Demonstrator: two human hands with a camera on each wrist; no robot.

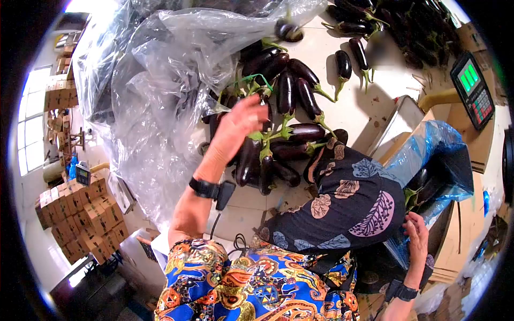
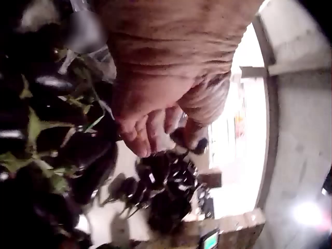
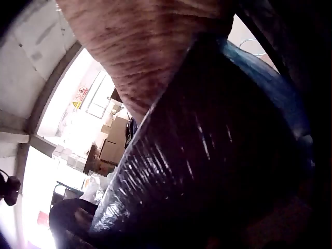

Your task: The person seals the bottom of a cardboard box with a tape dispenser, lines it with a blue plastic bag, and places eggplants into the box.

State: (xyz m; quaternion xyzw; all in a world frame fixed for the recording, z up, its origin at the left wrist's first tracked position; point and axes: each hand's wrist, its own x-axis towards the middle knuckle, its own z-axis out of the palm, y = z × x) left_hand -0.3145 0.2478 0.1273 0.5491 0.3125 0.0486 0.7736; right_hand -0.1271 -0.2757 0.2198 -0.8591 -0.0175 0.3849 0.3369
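My left hand (image 1: 243, 123), slightly blurred, is over a heap of dark purple eggplants (image 1: 286, 91) with green stems. In the left wrist view the fingers (image 2: 137, 140) are loosely bent, with nothing held between them. Past the hand, a blurred eggplant (image 1: 289, 30) shows at the top of the head view. My right hand (image 1: 417, 241) rests at the near edge of a cardboard box's blue plastic liner (image 1: 436, 136), its fingers loosely bent. Eggplants (image 1: 428, 184) lie inside the liner. In the right wrist view, dark shiny plastic (image 3: 155, 171) hides the right fingers.
A large clear plastic sheet (image 1: 160, 107) covers the left side. A scale display (image 1: 471, 88) stands by the box at right. More eggplants (image 1: 412, 32) are piled at the far right, with a few single ones (image 1: 342, 64) on the pale surface. Stacked cartons (image 1: 85, 214) stand at left.
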